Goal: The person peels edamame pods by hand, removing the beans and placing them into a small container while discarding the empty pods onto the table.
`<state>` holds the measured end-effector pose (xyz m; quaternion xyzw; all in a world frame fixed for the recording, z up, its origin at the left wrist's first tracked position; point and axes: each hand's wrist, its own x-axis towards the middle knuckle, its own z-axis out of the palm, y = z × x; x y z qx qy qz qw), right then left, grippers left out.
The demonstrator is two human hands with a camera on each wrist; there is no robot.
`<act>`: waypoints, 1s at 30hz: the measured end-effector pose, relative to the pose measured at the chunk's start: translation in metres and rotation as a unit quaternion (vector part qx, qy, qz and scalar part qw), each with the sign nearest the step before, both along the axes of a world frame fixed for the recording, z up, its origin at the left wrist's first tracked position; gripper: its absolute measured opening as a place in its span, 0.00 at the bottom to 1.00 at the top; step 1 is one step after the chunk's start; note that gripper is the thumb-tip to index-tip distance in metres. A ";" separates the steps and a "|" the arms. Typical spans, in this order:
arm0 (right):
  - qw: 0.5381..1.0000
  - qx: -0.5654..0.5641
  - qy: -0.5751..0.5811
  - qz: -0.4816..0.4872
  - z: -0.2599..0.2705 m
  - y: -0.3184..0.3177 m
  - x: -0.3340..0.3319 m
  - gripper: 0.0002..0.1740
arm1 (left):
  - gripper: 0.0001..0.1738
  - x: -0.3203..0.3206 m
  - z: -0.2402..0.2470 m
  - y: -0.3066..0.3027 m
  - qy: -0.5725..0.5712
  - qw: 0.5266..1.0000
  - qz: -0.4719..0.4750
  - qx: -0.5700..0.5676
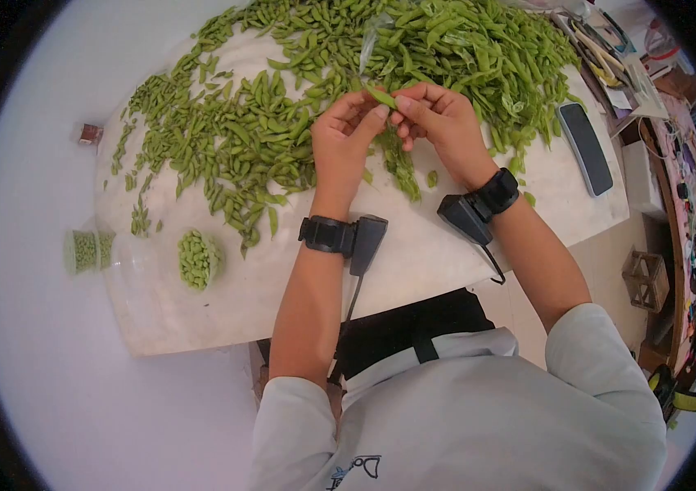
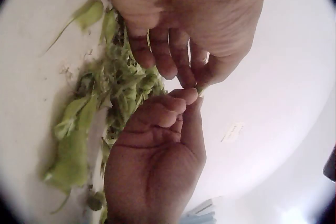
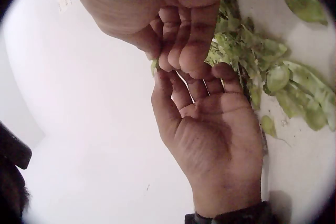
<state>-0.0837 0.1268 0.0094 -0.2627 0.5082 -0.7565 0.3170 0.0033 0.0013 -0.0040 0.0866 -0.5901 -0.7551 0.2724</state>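
Both hands meet over the table at a slim green soybean pod [image 1: 380, 97], with its ends between their fingertips. The left hand [image 1: 342, 139] pinches one end between thumb and forefinger. At the other end, the right hand [image 1: 443, 124] pinches it with its thumb and bent fingers. In the left wrist view only a bit of the pod [image 2: 199, 90] shows between the fingertips; in the right wrist view a sliver of the pod [image 3: 154, 66] peeks past the thumbs. Just beyond the hands spreads a broad heap of green pods [image 1: 270, 123].
A brighter pile of flat pods [image 1: 479, 57] lies at the back right, with a phone [image 1: 585, 149] beside it. Near the left edge stands a clear tub of shelled beans [image 1: 196, 260]. Farther left is a container with green contents [image 1: 84, 251]. Tools [image 1: 601, 53] lie at the far right.
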 end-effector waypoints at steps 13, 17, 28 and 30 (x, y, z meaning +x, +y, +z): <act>1.000 0.015 0.022 -0.005 0.003 0.000 0.002 0.09 | 0.13 0.000 -0.001 -0.003 -0.005 1.000 -0.019 -0.017; 1.000 0.000 0.029 -0.002 -0.001 -0.001 0.001 0.08 | 0.13 0.000 0.000 -0.001 0.009 1.000 -0.028 0.003; 1.000 0.007 -0.001 -0.002 0.002 -0.003 0.009 0.09 | 0.11 -0.001 0.000 0.001 0.013 1.000 0.016 -0.001; 1.000 -0.007 -0.023 -0.011 0.001 -0.003 0.006 0.09 | 0.10 -0.001 0.002 0.003 0.018 1.000 0.010 0.002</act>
